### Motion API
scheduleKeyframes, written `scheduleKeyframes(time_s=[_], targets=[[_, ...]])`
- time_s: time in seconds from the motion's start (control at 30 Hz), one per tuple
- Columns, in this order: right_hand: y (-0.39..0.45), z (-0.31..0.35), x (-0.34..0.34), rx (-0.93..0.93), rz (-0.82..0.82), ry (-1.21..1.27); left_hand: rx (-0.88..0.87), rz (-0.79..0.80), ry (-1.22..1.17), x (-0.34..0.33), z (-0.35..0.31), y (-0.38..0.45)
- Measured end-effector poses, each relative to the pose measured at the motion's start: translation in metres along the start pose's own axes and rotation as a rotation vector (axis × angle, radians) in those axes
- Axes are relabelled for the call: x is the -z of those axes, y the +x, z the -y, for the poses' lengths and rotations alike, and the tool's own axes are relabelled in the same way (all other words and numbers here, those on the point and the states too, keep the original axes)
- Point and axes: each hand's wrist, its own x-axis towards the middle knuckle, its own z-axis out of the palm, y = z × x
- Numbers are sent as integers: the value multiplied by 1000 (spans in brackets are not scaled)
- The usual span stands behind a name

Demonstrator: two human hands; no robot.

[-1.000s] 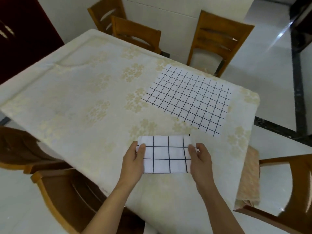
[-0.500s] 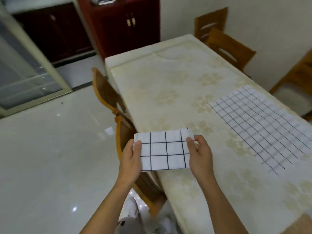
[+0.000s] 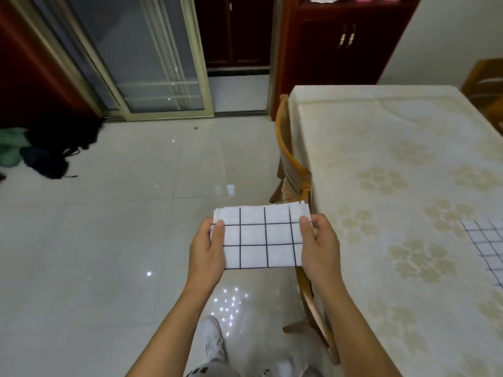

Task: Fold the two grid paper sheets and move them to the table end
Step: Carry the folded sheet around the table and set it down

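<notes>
In the head view, the folded grid paper sheet (image 3: 262,237) is held in the air over the tiled floor (image 3: 109,227), off the left side of the counter (image 3: 394,164). The left hand (image 3: 207,250) pinches its left edge, thumb on top and fingers underneath, and the right hand (image 3: 319,247) pinches the right edge the same way. The folded layers fan slightly apart at the top left corner, so the fold is probably loose; if either hand eases its pinch in transit, the layers could spring open or the sheet could slip to the floor, where it would need refolding. A wooden chair (image 3: 292,170) stands tucked against the counter's side just beyond the sheet, and the person's leg and white shoe (image 3: 213,338) are close to a second chair frame (image 3: 315,317) below the right forearm; walking along the counter toward its far end risks catching a chair. The second grid paper sheet (image 3: 487,246) lies flat and unfolded on the counter at the right edge of the frame, well apart from the hands and not yet handled.
</notes>
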Motion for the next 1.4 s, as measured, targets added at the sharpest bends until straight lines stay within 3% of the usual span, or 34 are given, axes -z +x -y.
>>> scheduleKeyframes(time_s=[0.43,0.67,1.0,1.4], targets=[[25,60,-163,14,95,-74,48,-77,2,128,27,108],[47,81,-209,40,114,-102,53,-72,0,156,32,160],[142,97,-255,44,125,-69,87,-84,-29,139,21,265],[342,141,-276,112,135,-33,76,-107,-16,57,-39,435]])
